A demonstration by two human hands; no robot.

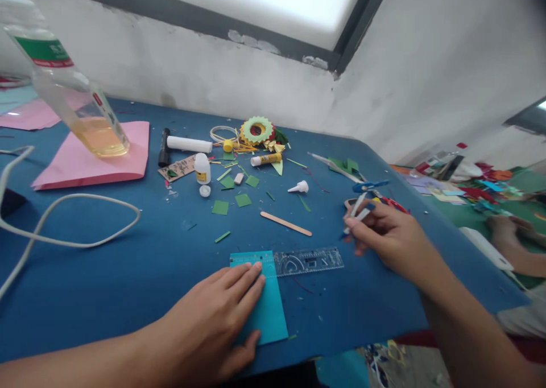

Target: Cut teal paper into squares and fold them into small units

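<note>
My left hand (226, 308) lies flat, fingers stretched out, on a folded sheet of turquoise paper (271, 314) near the table's front edge. Across the paper's top runs a clear plastic ruler (313, 261), which sticks out to the right; my fingertips rest at its lower edge. To the right, my right hand (384, 231) is raised above the table, pinching a slim white-and-blue pen (357, 214). Its exact shape is partly covered by my fingers. Just behind that hand are scissors with blue handles (371, 186) and a red-handled tool (394, 205).
A wooden stick (285, 223), green paper squares (243, 199), a glue bottle (202, 169), a glue stick (267, 159) and a white nozzle (298, 187) lie beyond my hands. A tall bottle (100, 126) stands on pink paper (55, 163), near a white cable (85, 244). Another person's hand (503, 228) is at far right.
</note>
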